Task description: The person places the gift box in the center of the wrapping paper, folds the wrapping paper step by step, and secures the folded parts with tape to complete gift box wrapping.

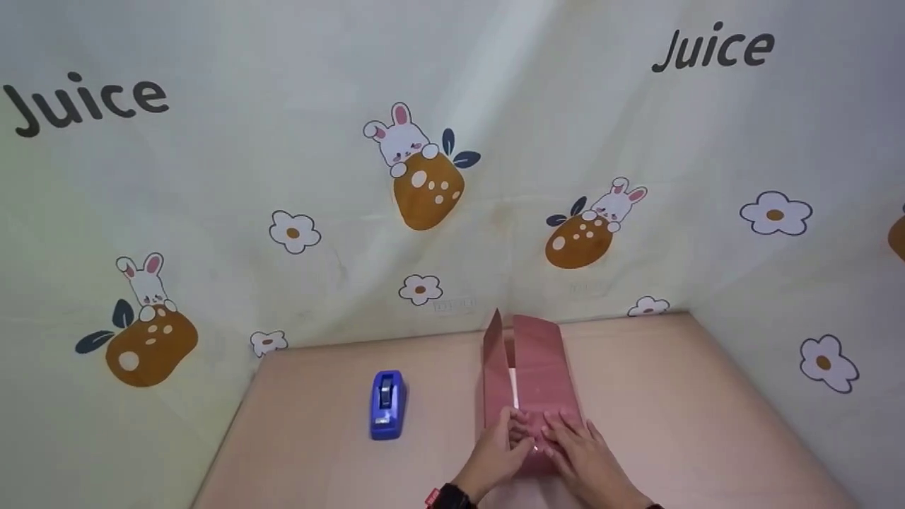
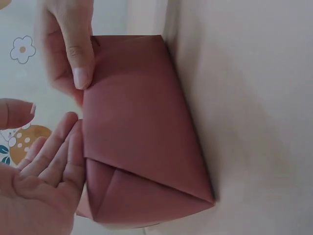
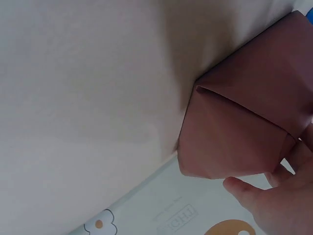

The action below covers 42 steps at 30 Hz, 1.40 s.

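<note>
Paper point(image 1: 546, 375) partly encloses something white point(image 1: 515, 389), both hands point(image 1: 497, 449) point(image 1: 583, 451) unclenched and touching the paper.

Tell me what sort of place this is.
Probably a small screened-off tabletop workstation: a rabbit-and-"Juice" printed backdrop stands behind and beside the pale pinkish tabletop, which holds a blue tape dispenser and a partly closed reddish paper parcel.

Bare L hand point(image 1: 495, 449) & bare R hand point(image 1: 583, 452) on near part of dusty-red folded paper wrap point(image 1: 544, 367); its L flap's raised at far end, white strip point(image 1: 515, 389) btwn flaps. Blue plastic tape dispenser point(image 1: 387, 425) to L, on pinkish-beige tabletop point(image 1: 311, 424). Bkgd: whitish sheet point(image 1: 304, 141) w/ rabbits, fruit, flowers, "Juice" txt.
</note>
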Each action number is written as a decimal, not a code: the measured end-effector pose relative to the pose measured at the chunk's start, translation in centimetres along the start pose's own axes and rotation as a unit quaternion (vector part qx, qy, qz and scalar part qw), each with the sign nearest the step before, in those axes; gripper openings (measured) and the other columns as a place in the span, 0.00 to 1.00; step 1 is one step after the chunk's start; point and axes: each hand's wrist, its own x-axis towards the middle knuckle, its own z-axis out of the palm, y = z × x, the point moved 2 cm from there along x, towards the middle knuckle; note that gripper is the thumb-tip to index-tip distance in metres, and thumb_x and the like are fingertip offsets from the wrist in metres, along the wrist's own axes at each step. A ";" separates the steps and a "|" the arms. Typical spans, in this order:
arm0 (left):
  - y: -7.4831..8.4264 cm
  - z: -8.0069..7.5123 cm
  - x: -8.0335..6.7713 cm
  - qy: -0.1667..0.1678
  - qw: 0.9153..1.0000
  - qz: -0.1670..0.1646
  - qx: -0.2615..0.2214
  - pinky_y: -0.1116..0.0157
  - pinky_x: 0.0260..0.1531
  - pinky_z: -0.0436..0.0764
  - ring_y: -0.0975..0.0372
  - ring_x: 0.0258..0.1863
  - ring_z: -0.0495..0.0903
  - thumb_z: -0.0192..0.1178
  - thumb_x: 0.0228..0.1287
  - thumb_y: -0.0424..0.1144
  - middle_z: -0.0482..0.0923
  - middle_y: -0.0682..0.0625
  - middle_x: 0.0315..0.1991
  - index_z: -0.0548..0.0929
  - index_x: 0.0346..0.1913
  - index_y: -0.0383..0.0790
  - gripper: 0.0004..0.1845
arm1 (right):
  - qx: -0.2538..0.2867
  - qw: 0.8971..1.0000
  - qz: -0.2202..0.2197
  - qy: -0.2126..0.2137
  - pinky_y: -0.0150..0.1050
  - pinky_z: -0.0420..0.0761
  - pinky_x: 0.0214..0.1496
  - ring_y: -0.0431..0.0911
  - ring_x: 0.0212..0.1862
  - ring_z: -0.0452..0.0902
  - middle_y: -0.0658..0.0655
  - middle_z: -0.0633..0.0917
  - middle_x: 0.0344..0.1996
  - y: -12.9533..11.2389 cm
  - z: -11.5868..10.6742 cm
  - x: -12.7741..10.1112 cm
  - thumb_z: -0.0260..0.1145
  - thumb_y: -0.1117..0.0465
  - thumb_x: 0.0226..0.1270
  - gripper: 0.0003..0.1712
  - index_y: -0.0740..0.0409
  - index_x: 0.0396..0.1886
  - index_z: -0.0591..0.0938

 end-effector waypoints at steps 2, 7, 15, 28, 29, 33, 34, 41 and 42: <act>0.3 -0.1 0.2 -0.012 1.000 -0.004 0.004 0.73 0.35 0.77 0.66 0.35 0.79 0.56 0.57 0.33 0.81 0.45 0.38 0.68 0.45 0.35 0.14 | 0.029 1.000 -0.002 -0.007 0.64 0.61 0.58 0.57 0.60 0.68 0.56 0.76 0.57 0.3 -0.6 0.2 0.58 0.55 0.63 0.20 0.57 0.53 0.77; 0.5 -0.3 0.6 -0.040 0.999 -0.022 0.007 0.74 0.34 0.77 0.66 0.35 0.80 0.55 0.57 0.33 0.81 0.46 0.38 0.67 0.45 0.36 0.14 | 0.091 0.995 -0.024 -0.021 0.58 0.68 0.57 0.56 0.57 0.71 0.56 0.78 0.55 1.2 -2.1 1.1 0.59 0.61 0.62 0.17 0.50 0.52 0.79; 0.4 -0.7 0.6 -0.073 0.997 -0.018 -0.024 0.73 0.37 0.77 0.62 0.37 0.80 0.57 0.55 0.33 0.81 0.43 0.40 0.65 0.45 0.34 0.16 | 0.104 0.974 -0.165 0.118 0.37 0.74 0.46 0.39 0.45 0.73 0.47 0.83 0.41 0.5 -3.5 1.7 0.69 0.74 0.41 0.22 0.47 0.37 0.83; 0.6 -1.4 0.4 -0.111 0.993 -0.049 -0.011 0.67 0.46 0.76 0.60 0.46 0.77 0.55 0.61 0.46 0.78 0.46 0.45 0.66 0.49 0.36 0.20 | 0.180 0.955 -0.192 0.138 0.27 0.69 0.49 0.37 0.35 0.73 0.45 0.82 0.29 0.7 -3.6 1.4 0.70 0.66 0.47 0.11 0.47 0.30 0.82; 0.6 -1.5 0.5 -0.115 0.992 -0.057 -0.007 0.66 0.47 0.75 0.60 0.47 0.77 0.55 0.61 0.49 0.77 0.47 0.45 0.66 0.50 0.37 0.22 | 0.207 0.952 -0.183 0.133 0.26 0.71 0.45 0.37 0.33 0.73 0.46 0.82 0.28 0.8 -3.6 1.4 0.69 0.68 0.47 0.11 0.49 0.29 0.82; 0.4 -1.6 0.5 -0.127 0.989 -0.070 0.001 0.64 0.47 0.75 0.60 0.47 0.77 0.50 0.63 0.55 0.78 0.49 0.45 0.66 0.51 0.41 0.23 | 0.334 0.935 -0.113 0.052 0.28 0.74 0.29 0.35 0.27 0.74 0.54 0.82 0.25 1.0 -4.1 1.2 0.65 0.69 0.54 0.05 0.57 0.30 0.81; 0.3 -1.6 0.5 -0.126 0.990 -0.067 0.003 0.64 0.46 0.76 0.60 0.46 0.77 0.48 0.65 0.54 0.78 0.48 0.45 0.67 0.51 0.41 0.21 | 0.358 0.930 -0.084 0.020 0.30 0.76 0.28 0.35 0.27 0.75 0.56 0.82 0.26 1.1 -4.1 1.2 0.63 0.68 0.56 0.03 0.59 0.31 0.80; 0.7 -0.9 -0.3 -0.110 0.988 0.026 0.110 0.70 0.42 0.75 0.63 0.44 0.77 0.46 0.67 0.36 0.76 0.49 0.45 0.76 0.43 0.39 0.09 | 0.453 0.878 0.098 -0.121 0.47 0.81 0.28 0.47 0.26 0.81 0.71 0.82 0.29 1.7 -3.1 1.6 0.56 0.63 0.65 0.15 0.76 0.37 0.74; 0.8 -0.6 -0.5 -0.108 0.983 0.044 0.140 0.71 0.44 0.75 0.64 0.45 0.76 0.47 0.66 0.33 0.75 0.50 0.46 0.78 0.43 0.38 0.09 | 0.457 0.874 0.111 -0.122 0.46 0.81 0.28 0.47 0.26 0.81 0.71 0.82 0.29 1.7 -2.9 1.7 0.56 0.62 0.65 0.17 0.77 0.37 0.74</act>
